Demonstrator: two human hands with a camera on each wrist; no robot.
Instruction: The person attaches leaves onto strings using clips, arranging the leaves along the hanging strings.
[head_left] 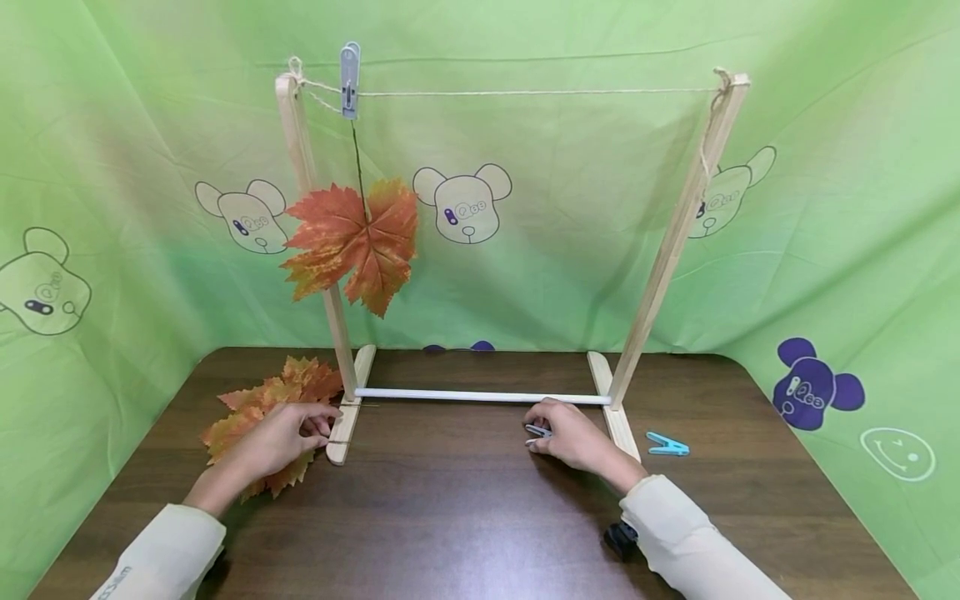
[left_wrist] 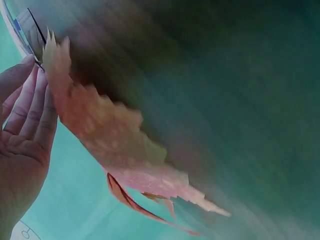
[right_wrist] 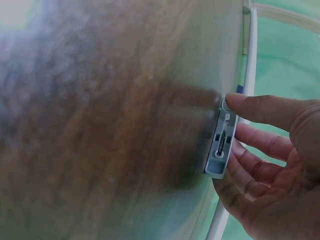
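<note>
An orange maple leaf (left_wrist: 105, 122) is at my left hand (head_left: 270, 442), whose thumb and fingertips pinch its thin dark stem. More orange leaves (head_left: 232, 425) lie under and behind that hand, on the left of the table. Near the right end of the white rod, my right hand (head_left: 573, 437) holds a grey clothespin (right_wrist: 221, 140) between thumb and fingers, close over the tabletop. Another maple leaf (head_left: 356, 242) hangs by its stem from a grey clothespin (head_left: 350, 79) clipped on the string (head_left: 525, 92), near its left end.
Two wooden posts (head_left: 675, 250) on flat wooden feet (head_left: 341, 442) carry the string. A white rod (head_left: 480, 396) joins them low down. One blue clothespin (head_left: 667, 444) lies right of the frame on the brown table (head_left: 450, 517). Green printed cloth (head_left: 540, 275) surrounds the table.
</note>
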